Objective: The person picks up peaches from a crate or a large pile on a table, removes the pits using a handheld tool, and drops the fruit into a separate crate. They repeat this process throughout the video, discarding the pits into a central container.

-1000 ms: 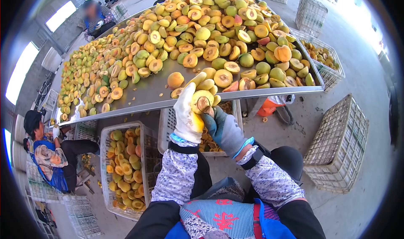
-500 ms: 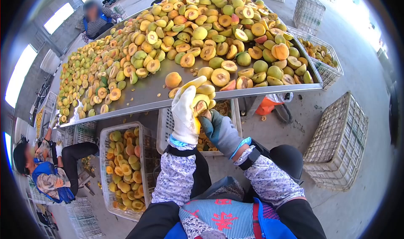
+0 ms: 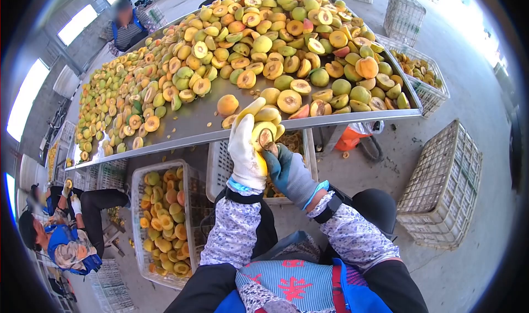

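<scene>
My left hand (image 3: pixel 247 153), in a white and yellow glove, is closed around a halved peach (image 3: pixel 259 130) with its cut face and brown centre turned towards my right hand. My right hand (image 3: pixel 292 174) wears a blue-grey glove; its fingers are bunched against the lower edge of the cut face. A small brownish tip (image 3: pixel 271 147) shows at those fingers, too little to name. Both hands are just in front of the near rim of a metal table (image 3: pixel 209 135), which carries a heap of halved and whole peaches (image 3: pixel 264 43).
Below the table stand a crate of peach halves (image 3: pixel 165 225) and another white crate (image 3: pixel 217 172) behind my hands. An upturned-looking crate (image 3: pixel 441 183) stands at right, a filled one (image 3: pixel 416 71) beyond the table corner. Co-workers (image 3: pixel 69 233) sit at left and far left (image 3: pixel 129 26).
My hands stay nearly in place; the peach half has turned so its cut face shows more fully. The co-worker at left has drawn a gloved hand back from the table, now holding a fruit piece.
</scene>
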A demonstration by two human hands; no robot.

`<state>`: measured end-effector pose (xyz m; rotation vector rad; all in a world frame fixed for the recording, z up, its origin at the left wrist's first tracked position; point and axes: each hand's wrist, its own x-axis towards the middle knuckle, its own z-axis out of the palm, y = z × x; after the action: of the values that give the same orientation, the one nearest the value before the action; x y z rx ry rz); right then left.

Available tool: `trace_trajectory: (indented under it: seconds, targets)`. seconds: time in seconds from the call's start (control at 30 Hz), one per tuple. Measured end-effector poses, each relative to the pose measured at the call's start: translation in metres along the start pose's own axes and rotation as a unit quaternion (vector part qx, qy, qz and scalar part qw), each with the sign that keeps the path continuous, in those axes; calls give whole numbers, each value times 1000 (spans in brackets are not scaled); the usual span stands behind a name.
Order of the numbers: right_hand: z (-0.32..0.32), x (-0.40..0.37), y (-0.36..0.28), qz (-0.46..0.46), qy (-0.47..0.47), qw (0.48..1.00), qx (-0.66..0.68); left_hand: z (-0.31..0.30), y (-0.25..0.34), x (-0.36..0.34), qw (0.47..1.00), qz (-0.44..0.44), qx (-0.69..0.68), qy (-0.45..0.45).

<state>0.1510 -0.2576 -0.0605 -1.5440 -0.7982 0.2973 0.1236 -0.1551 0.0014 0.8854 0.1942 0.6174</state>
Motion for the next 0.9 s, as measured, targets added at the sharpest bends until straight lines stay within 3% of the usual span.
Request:
trace_trajectory:
  seconds: [0.27, 0.33, 0.47, 0.53, 0.67, 0.77, 0.87, 0.9]
  targets:
    - [-6, 0, 2, 22, -44, 999, -17, 3, 7, -4, 997, -3, 72, 22]
    - [7, -3, 2, 32, -22, 995, 87, 4, 7, -5, 993, -14, 111, 34]
    - [10, -3, -13, 86, -41, 968, 230, 9, 2, -9, 987, 62, 148, 25]
    - [7, -2, -17, 99, -43, 973, 206, 10, 2, -8, 989, 60, 136, 12]
    - [-3, -6, -22, 133, -77, 974, 169, 5, 10, -6, 988, -24, 150, -1]
    - [-16, -6, -25, 204, -154, 959, 119, 0, 26, 6, 968, -109, 222, -27]
    - [-11, -9, -3, 161, -150, 973, 62, -12, 27, 9, 950, -114, 277, -87]
    - [-13, -10, -18, 211, -152, 962, 83, -8, 28, 8, 953, -116, 269, -79]
